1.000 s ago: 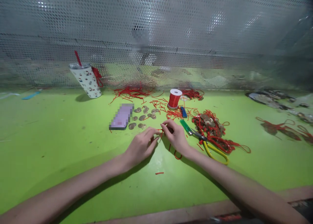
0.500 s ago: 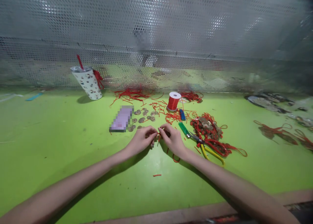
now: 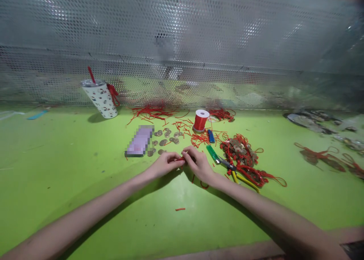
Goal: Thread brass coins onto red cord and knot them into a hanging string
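Overall, one perforated screen (image 3: 113,32) stands at the far side of one green table (image 3: 93,229). Two hands meet at centre: the left hand (image 3: 165,164) and the right hand (image 3: 200,165) each have thumb and fingertips pinched narrowly on one red cord (image 3: 182,158), located between them and partly hidden by the fingers. One cup (image 3: 101,101) with one straw (image 3: 91,74) stands at far left. One phone (image 3: 140,140) lies left of centre. One coin heap (image 3: 240,150) lies beyond one pair of scissors (image 3: 232,168), whose yellow handle (image 3: 248,182) is partly obstructed by the right forearm (image 3: 270,212). One thread spool (image 3: 200,122) stands beyond the hands. Two lighters, one green lighter (image 3: 212,154) and one blue lighter (image 3: 211,136), lie near the scissors. Loose coins (image 3: 163,142) overlap beside the phone; exact count cannot be determined. One cord scrap (image 3: 180,209) lies nearest the front.
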Available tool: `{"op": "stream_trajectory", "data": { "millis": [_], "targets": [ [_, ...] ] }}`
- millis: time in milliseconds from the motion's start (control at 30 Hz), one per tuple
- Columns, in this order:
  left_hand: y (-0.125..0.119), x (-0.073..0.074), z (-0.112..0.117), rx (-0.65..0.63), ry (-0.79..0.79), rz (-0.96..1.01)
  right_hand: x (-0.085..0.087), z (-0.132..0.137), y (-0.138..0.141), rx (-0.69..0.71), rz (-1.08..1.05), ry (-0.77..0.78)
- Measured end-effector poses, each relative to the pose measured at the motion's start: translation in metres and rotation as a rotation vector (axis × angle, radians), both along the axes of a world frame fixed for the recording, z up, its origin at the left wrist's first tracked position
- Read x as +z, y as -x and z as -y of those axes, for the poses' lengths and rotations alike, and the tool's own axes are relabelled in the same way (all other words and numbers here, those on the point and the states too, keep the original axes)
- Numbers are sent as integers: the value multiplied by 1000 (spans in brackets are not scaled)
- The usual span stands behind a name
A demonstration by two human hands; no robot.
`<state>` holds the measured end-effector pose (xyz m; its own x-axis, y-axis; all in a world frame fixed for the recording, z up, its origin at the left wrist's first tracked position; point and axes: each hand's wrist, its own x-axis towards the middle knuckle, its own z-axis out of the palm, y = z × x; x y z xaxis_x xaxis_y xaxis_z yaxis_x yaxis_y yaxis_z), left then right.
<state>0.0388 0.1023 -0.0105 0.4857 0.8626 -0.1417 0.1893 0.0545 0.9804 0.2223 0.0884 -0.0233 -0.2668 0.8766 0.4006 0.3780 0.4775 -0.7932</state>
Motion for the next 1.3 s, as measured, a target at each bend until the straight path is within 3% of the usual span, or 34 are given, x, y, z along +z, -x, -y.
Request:
{"op": "stream_trajectory", "data": {
  "millis": [300,567,700,867,1067,1300],
  "targets": [
    [0,-2,-2,50,56,11,5,0,8,-62,69,-26],
    [5,4,-6,-8,101,-67,13,-6,8,8,-102,183],
    [7,2,-7,-41,107,-64,13,-5,11,-4,-134,199],
    [4,3,1,-6,47,-21,11,-6,14,-29,-157,220],
    [1,1,18,78,-50,31,12,1,8,59,-145,208],
    [6,0,18,149,-161,19,15,3,-1,198,-132,430]
  ]
}}
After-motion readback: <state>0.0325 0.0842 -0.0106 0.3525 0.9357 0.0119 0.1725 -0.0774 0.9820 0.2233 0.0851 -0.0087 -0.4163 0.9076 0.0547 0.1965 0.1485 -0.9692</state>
